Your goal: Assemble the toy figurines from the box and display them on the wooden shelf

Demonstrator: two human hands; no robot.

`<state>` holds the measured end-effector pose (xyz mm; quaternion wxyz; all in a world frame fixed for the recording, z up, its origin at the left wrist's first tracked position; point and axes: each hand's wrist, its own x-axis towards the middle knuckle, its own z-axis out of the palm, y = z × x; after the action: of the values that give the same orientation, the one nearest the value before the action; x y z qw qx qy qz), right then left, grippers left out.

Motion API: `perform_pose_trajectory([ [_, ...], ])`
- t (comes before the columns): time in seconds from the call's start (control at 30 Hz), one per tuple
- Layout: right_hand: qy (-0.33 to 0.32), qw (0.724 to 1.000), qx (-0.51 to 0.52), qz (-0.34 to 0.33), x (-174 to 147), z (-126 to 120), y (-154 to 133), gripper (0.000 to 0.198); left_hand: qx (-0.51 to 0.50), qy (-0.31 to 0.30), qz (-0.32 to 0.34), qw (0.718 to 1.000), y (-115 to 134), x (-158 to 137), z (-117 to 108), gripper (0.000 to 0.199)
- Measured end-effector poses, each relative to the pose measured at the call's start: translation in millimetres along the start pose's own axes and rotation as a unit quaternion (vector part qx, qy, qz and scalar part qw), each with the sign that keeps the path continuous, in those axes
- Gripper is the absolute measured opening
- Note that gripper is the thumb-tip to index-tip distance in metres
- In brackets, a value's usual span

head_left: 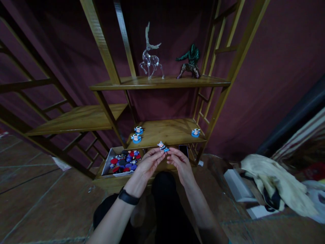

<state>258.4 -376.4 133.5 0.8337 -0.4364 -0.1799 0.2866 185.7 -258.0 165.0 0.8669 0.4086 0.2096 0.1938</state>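
- Nearest to us are our forearms and dark-clad knees [164,184], in front of and below the figurine shelf [165,130]; a black wristband [128,196] circles the left wrist.
- Our left hand [150,162] and right hand [179,162] meet just in front of that shelf's front edge, the fingers of both clamped on a small figurine [161,145] with a blue base.
- We seem to grip it low, at the base, because it is tiny, and this leaves its upper part uncovered.
- On the figurine shelf, two blue-based figures, one at the back left [138,130] and one at the front left [136,138], stand close together, while another [195,132] stands at the right end; their spread probably leaves the middle for more.
- Below the shelf's left end, a white box [107,165] holds a jumble of red, purple and dark pieces, likely kept low for easy reach.
- Below its right part lies a dark, phone-like slab [183,149]; our right hand partly hides it.
- Above it, an upper shelf [162,83] carries a clear deer [151,61] and a hooded figure [190,62].
- Well to its right, pale cloth [271,176] and a white carton [238,186] clutter the floor.
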Motion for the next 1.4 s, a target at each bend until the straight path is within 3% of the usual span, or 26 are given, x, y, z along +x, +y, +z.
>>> perform_pose_trajectory([
  [0.13, 0.003, 1.0, -0.006, -0.002, 4.3, -2.9, -2.2, 0.03, 0.062, -0.022, 0.034, 0.997, -2.6, 5.8, 3.2, 0.027],
  [0.47, 0.002, 0.999, -0.028, -0.038, 31.5, -12.2, -3.6, 0.032, 0.183, -0.007, 0.173, 0.968, -11.4, 37.9, 8.3, 0.032],
  [0.9, 0.014, 0.998, -0.036, -0.054, 66.2, -29.8, -14.1, 0.036, 0.226, -0.053, 0.161, 0.959, -7.0, 85.9, 31.0, 0.038],
  [1.4, 0.034, 0.99, -0.089, -0.108, 96.6, -59.1, -15.8, 0.036, 0.253, -0.047, 0.184, 0.949, -19.4, 129.2, 54.1, 0.038],
])
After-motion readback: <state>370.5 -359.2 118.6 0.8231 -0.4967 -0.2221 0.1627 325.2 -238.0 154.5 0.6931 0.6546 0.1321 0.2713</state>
